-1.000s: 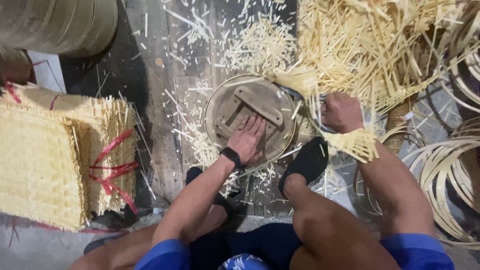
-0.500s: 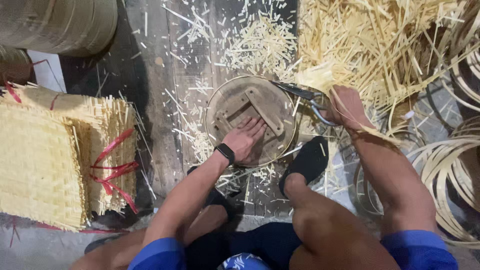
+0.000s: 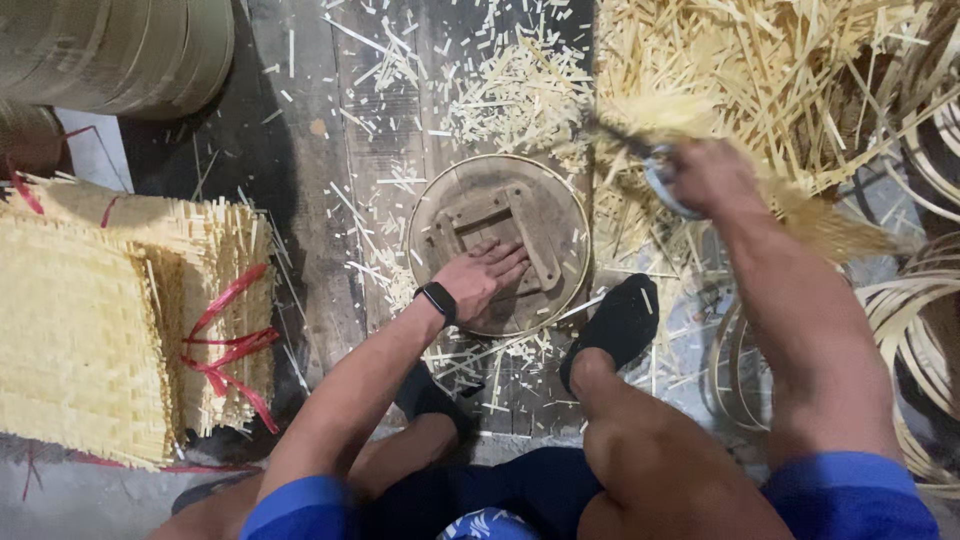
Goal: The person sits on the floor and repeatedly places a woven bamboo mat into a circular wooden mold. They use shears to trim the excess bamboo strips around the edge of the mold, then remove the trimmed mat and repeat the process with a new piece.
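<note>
Round wooden form [image 3: 500, 243] stays under my flat, released left hand [image 3: 483, 277]; my right hand [image 3: 706, 176], clenching scissors [image 3: 658, 170], has swung to the frame's upper right.

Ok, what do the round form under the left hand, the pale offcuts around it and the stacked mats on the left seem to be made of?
Round form: likely bare wood, dull brown and worn, with nailed-on block pieces, rimmed by a pale thin hoop. Offcuts: thin straw-coloured slivers, probably split bamboo or cane. Stacked mats: the same pale strips tightly woven, edges frayed, tied with red ribbon, seemingly plastic. The left hand lies flat on the form.
</note>
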